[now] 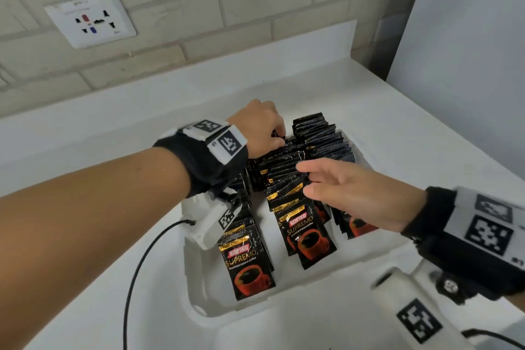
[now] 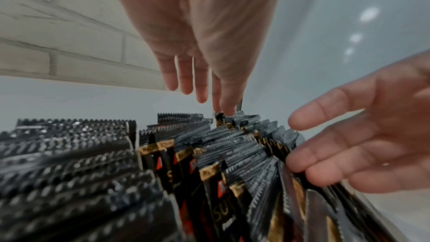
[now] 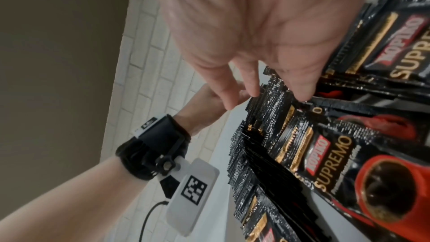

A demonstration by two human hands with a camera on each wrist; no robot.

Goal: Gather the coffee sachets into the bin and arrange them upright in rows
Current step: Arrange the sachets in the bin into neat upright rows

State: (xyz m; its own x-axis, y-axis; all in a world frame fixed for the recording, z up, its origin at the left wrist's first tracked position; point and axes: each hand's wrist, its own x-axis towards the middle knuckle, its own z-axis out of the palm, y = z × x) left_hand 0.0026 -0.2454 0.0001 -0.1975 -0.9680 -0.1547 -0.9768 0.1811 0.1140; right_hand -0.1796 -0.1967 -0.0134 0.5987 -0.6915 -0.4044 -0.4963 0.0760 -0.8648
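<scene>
Near-row coffee sachets (image 1: 250,261) leaning, not upright, in white bin (image 1: 366,247); left hand (image 1: 260,125) pinching far sachet top, right hand (image 1: 352,193) spread against middle row (image 1: 287,179) — risk: tugging that one topples packed neighbours domino-style.

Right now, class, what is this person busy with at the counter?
A person is tidying black coffee sachets in a white bin on a white counter. The sachets stand in three rows, leaning rather than fully upright. The left hand reaches to the far end of the middle row, its fingertips on a sachet top there; whether it pinches one is hard to tell. The right hand is open, its fingers resting against the sachet tops in the middle row.
</scene>
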